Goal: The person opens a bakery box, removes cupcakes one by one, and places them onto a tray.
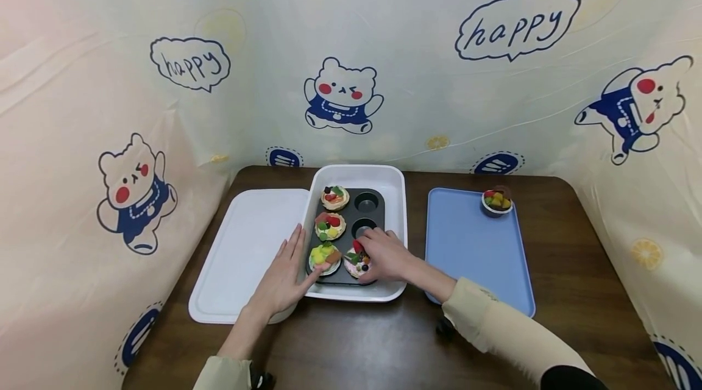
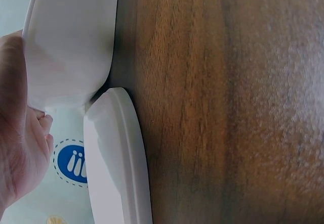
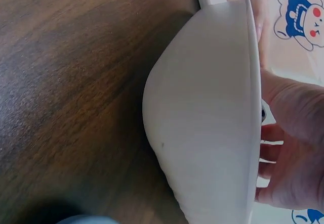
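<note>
My right hand (image 1: 386, 256) holds a fruit tart (image 1: 356, 265) with a red berry on top, at the near right cup of a dark muffin pan (image 1: 345, 280); the fingers partly cover it. That pan lies inside a deep white tray (image 1: 392, 292). My left hand (image 1: 282, 280) lies along the tray's left edge with straight fingers, its thumb reaching over the rim to a yellow-green tart (image 1: 323, 256) in the near left cup. Two more fruit tarts, one middle (image 1: 331, 226) and one far (image 1: 334, 197), sit in the left column. Both wrist views show mostly the tray's outer wall (image 3: 207, 107).
A flat white tray (image 1: 241, 256) lies to the left, against the deep tray. On the right is a blue tray (image 1: 477, 250), with a small fruit-filled cup (image 1: 496, 202) at its far right corner. A printed cloth (image 1: 417, 103) hangs behind the brown table (image 1: 373, 341).
</note>
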The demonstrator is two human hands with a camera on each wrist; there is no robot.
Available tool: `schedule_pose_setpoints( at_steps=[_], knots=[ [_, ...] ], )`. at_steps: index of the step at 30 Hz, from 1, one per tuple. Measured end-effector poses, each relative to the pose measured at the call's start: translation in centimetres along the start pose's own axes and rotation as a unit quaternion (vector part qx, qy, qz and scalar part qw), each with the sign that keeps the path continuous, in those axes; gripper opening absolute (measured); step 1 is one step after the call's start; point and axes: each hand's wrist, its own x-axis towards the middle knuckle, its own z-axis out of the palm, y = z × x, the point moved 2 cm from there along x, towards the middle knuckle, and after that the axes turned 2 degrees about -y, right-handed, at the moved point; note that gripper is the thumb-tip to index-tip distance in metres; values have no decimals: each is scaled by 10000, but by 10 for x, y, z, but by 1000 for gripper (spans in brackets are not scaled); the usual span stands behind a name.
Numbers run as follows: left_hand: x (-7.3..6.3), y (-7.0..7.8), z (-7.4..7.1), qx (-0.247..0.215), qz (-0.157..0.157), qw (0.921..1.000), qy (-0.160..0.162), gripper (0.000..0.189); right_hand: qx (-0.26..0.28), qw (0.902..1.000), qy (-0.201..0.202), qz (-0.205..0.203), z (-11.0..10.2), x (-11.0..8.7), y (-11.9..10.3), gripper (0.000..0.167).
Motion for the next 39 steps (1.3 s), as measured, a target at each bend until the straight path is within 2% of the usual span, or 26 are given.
schedule_pose_setpoints(
  at_steps=[4, 10, 14, 26, 29, 34, 39],
  knots=[
    [-1, 0, 0, -41, 3, 10000, -11, 107, -88, 9997, -46, 217, 1, 2, -4, 66],
    [-2, 0, 0, -19, -7, 10000, -5, 108, -155, 9989, -12, 436, 4, 1, -11, 74],
    [-2, 0, 0, -38, -8, 10000, -6, 107, -166, 9987, 115, 473, 7, 0, -12, 73],
    [-1, 1, -1, -48, -34, 10000, -5, 108, -97, 9987, 394, 293, 14, 0, -4, 71],
    [-1, 1, -1, -19, -33, 10000, -20, 108, -149, 9987, 461, 186, 12, 0, -2, 70],
    [-1, -1, -2, 8, -10, 10000, 30, 108, 197, 9974, 695, 22, 1, -1, -3, 71],
    [-1, -2, 0, 25, 7, 10000, 26, 107, 158, 9984, 541, -85, 0, -1, -4, 70]
  ],
)
